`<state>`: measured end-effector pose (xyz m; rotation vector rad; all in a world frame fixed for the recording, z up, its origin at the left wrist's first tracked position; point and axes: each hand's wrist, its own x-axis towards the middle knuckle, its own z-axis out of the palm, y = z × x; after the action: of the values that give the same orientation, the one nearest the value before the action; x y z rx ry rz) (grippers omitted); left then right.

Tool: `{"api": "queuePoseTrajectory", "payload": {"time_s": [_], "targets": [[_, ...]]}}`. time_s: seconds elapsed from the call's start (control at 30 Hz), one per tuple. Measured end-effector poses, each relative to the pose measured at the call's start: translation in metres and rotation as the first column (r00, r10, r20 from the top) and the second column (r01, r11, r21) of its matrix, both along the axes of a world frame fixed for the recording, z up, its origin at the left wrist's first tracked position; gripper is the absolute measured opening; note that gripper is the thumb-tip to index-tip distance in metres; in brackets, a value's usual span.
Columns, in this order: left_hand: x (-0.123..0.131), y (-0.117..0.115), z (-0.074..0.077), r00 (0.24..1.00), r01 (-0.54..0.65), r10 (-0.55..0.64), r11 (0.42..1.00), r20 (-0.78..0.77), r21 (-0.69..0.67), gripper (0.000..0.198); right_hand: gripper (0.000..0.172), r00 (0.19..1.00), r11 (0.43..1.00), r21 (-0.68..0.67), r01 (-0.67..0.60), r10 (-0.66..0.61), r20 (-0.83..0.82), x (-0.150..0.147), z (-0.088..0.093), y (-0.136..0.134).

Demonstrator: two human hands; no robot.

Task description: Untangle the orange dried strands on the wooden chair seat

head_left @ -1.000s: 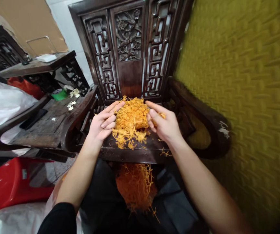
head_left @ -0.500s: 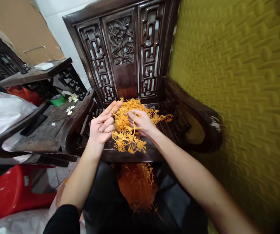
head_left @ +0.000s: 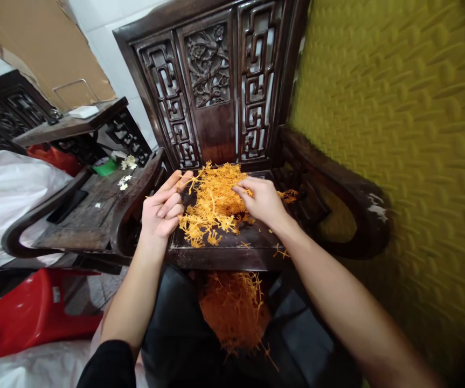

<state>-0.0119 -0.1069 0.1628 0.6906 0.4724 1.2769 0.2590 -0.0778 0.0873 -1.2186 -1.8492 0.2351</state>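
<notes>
A heap of thin orange strands lies on the seat of a dark carved wooden chair. My left hand rests against the heap's left side, fingers loosely curled toward the strands, thumb up. Pressing on top of the heap from the right is my right hand, its fingers bent down into the strands. A second mass of the same orange strands sits lower, in a dark bag below the seat's front edge.
A yellow textured panel fills the right side. Left of the chair stands a second dark wooden seat with small white flowers on it. A red plastic stool and white sacks lie at the left.
My right hand has moved from the heap's middle back toward its right side. The left hand stays at the left edge. The view shifted slightly.
</notes>
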Motion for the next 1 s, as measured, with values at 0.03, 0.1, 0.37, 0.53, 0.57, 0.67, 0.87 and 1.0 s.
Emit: {"api": "queuePoseTrajectory", "payload": {"time_s": [0.03,0.1,0.37,0.53,0.57,0.67,0.87,1.0], "targets": [[-0.003,0.000,0.001,0.999,-0.037,0.037,0.999,-0.007,0.028,0.052,0.025,0.996,0.996,-0.023,0.090,-0.089,0.016,0.008,-0.001,0.002],[-0.007,0.000,0.003,0.991,-0.129,0.131,0.987,-0.016,0.100,0.052,0.024,0.963,0.953,-0.146,0.266,-0.270,-0.008,0.022,-0.004,0.003],[0.021,-0.002,-0.005,0.975,0.016,0.005,0.995,-0.221,0.095,0.040,0.042,0.693,0.907,-0.341,-0.247,-0.080,-0.716,0.004,0.010,-0.020],[0.025,0.003,-0.009,0.975,0.010,0.013,0.995,-0.223,0.099,0.037,0.026,0.546,0.850,-0.345,-0.397,-0.083,-0.833,-0.003,0.017,-0.030],[0.024,0.005,-0.010,0.975,-0.009,0.031,0.995,-0.218,0.101,0.036,0.031,0.537,0.835,-0.347,-0.428,-0.074,-0.840,-0.004,0.017,-0.031],[0.025,0.009,-0.012,0.975,-0.069,0.090,0.992,-0.204,0.106,0.034,0.044,0.611,0.818,-0.358,-0.451,-0.009,-0.791,-0.010,0.018,-0.038],[0.033,0.012,-0.015,0.964,-0.155,0.178,0.980,-0.200,0.127,0.031,0.030,0.914,0.910,-0.312,-0.274,0.145,-0.378,-0.029,0.019,-0.045],[0.015,0.019,-0.012,0.920,-0.351,0.369,0.926,-0.131,0.137,0.038,0.032,0.732,0.955,-0.292,-0.042,-0.170,-0.660,-0.003,0.014,-0.028]]}}
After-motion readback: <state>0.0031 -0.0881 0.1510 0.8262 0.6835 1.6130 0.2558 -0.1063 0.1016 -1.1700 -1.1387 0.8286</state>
